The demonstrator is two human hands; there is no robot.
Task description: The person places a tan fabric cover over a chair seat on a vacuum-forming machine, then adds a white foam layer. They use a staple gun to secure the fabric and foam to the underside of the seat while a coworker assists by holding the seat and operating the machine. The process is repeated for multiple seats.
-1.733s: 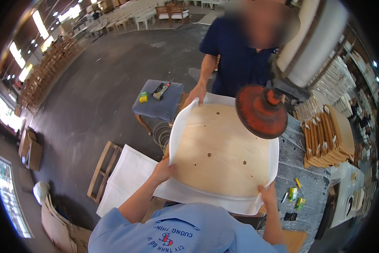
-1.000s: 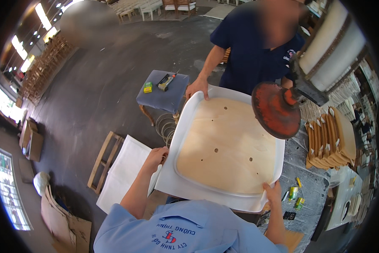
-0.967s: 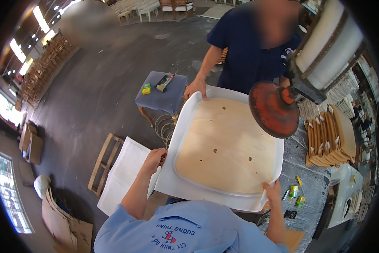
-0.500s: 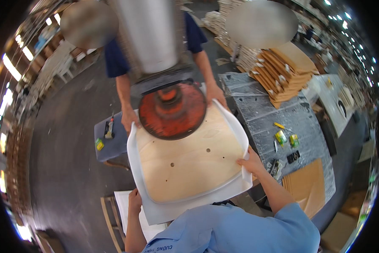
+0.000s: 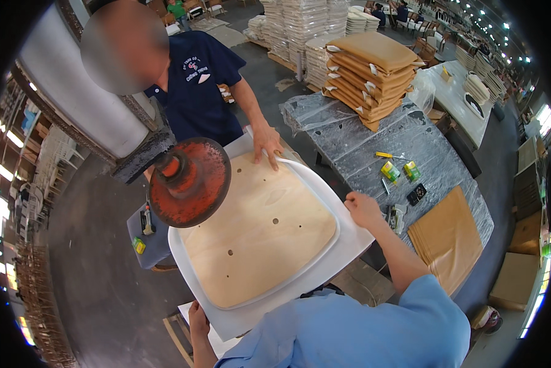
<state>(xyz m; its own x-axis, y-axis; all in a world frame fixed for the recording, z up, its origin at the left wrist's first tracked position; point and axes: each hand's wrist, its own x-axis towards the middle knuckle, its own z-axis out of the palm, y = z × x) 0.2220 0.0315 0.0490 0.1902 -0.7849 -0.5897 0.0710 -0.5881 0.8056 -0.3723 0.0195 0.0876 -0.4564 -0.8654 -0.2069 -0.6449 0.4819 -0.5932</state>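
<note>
A plywood seat board [image 5: 263,239] with a few small holes lies on a white sheet [image 5: 351,235] with upturned edges. My left hand [image 5: 197,316] grips the sheet's near left edge. My right hand [image 5: 361,208] holds its right edge. Across from me, a co-worker in a dark blue shirt presses a hand [image 5: 267,145] on the far edge. A round red press disc [image 5: 190,182] on a pale cylinder hangs over the board's far left corner.
To the right, a grey table under plastic film [image 5: 361,147] carries a stack of tan cushions [image 5: 373,70], small green and yellow boxes [image 5: 391,170] and a tan fabric piece [image 5: 450,239]. A blue stool with tools [image 5: 147,236] stands at the left, and a wooden frame [image 5: 174,328] sits below it.
My view has swung round, so the red disc now shows at the board's left instead of its right. Both my hands stay on the sheet's edges, and the co-worker's hand stays on the far edge.
</note>
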